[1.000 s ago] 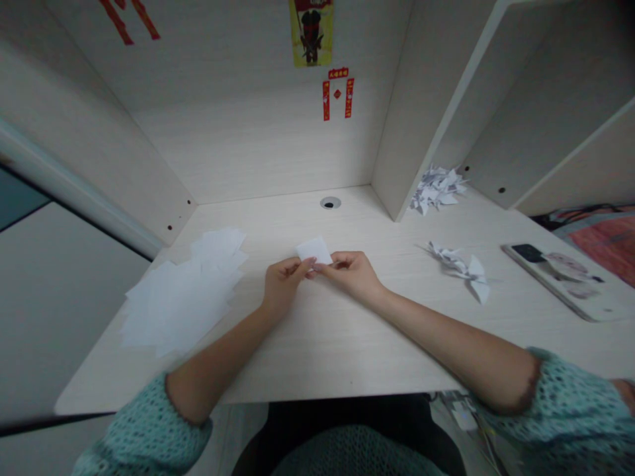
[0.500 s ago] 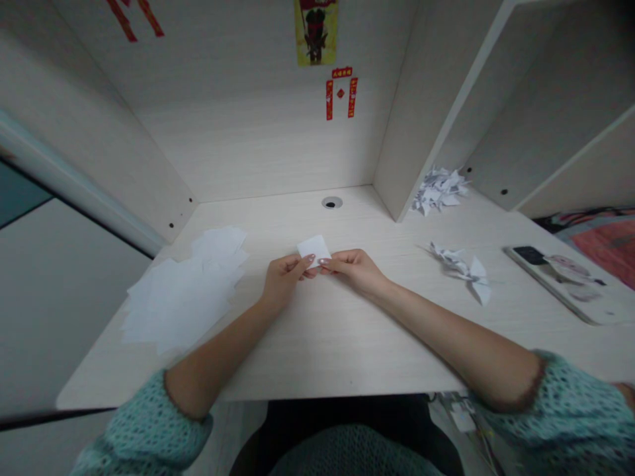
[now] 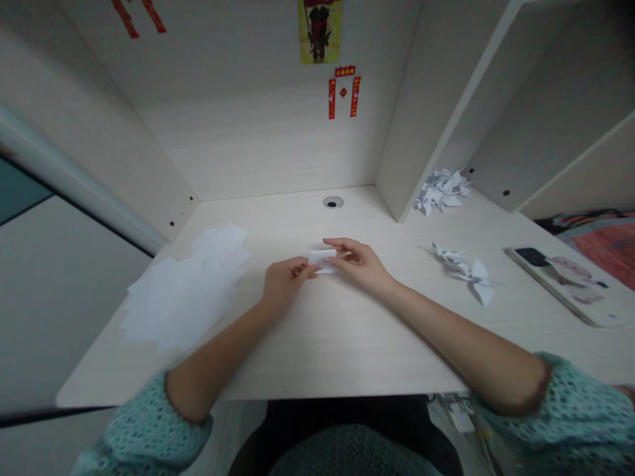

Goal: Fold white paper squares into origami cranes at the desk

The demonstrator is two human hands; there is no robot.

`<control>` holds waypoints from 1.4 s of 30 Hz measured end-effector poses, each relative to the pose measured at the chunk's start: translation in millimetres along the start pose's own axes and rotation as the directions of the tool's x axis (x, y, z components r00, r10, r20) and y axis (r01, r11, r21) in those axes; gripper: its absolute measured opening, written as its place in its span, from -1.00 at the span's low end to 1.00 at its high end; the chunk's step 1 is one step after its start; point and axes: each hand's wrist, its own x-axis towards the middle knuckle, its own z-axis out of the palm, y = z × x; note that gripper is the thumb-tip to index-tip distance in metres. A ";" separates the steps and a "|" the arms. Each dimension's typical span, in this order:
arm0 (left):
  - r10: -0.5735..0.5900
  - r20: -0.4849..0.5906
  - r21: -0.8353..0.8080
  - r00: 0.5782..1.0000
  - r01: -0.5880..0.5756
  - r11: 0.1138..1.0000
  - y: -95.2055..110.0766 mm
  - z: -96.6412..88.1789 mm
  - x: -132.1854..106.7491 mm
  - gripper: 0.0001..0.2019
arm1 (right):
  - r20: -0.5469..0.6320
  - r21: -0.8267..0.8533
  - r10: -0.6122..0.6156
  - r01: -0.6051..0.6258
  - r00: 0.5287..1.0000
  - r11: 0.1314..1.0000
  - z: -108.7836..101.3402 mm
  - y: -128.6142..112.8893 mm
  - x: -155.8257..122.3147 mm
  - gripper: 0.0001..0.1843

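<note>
A small folded sheet of white paper (image 3: 323, 259) is held between my two hands, just above the middle of the desk (image 3: 337, 337). My left hand (image 3: 286, 283) pinches its left edge between thumb and curled fingers. On the right edge, my right hand (image 3: 358, 262) grips it with the thumb, while the index finger stretches out behind the upper edge. A raised flap shows along the paper's top. Left of my left hand lies a spread pile of white paper sheets (image 3: 186, 284).
Several folded white paper pieces (image 3: 461, 270) lie right of my right hand; a larger heap of them (image 3: 441, 190) sits behind the upright divider (image 3: 421, 132). A phone (image 3: 565, 284) rests at the far right. A round cable hole (image 3: 333, 202) is near the back panel.
The paper has turned from a tilted flat square to a level, folded strip. My right hand's fingers have lifted and spread behind it; my left hand has barely moved.
</note>
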 end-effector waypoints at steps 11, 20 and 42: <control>0.023 -0.137 -0.073 0.990 -0.033 0.997 10.0 -2.9 -3.4 -0.69 | 0.093 0.043 0.063 -0.068 0.994 0.997 5.3 8.3 -0.2 -0.68; 0.073 -0.079 -0.020 0.994 -0.075 0.997 7.2 0.5 -7.8 -0.74 | 0.078 0.281 0.158 -0.173 0.984 0.944 13.0 2.4 -6.0 -0.71; 0.010 0.023 -0.357 1.000 -0.001 0.934 6.2 0.4 -1.2 -0.69 | 0.170 0.524 0.252 -0.304 0.953 0.796 8.0 -1.4 -2.3 -0.77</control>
